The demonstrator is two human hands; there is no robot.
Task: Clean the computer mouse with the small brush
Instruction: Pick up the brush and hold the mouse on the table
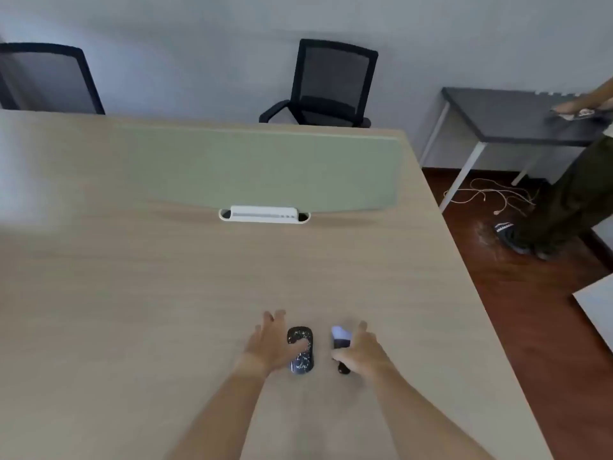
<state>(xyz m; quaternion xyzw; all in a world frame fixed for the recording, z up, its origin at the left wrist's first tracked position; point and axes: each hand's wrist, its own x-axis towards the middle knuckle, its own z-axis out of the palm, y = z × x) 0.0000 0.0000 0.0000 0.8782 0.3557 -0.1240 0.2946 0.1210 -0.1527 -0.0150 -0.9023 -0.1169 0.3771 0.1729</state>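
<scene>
- Left hand (270,343) has its fingers spread, thumb lying on the speckled black mouse (301,348).
- Right hand (361,350) is spread over the small brush (341,346), not clamped.
- Both things lie on the wooden surface (166,293).

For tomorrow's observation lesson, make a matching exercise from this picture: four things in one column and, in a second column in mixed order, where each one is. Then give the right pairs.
Column one
1. computer mouse
2. small brush
3. black mesh chair
4. white cable box

Column two
A. behind the desk, by the wall
B. under the left hand, on the wooden desk
C. at the foot of the green divider
D. at the right hand, right of the mouse

Right pairs: 1-B, 2-D, 3-A, 4-C
</scene>
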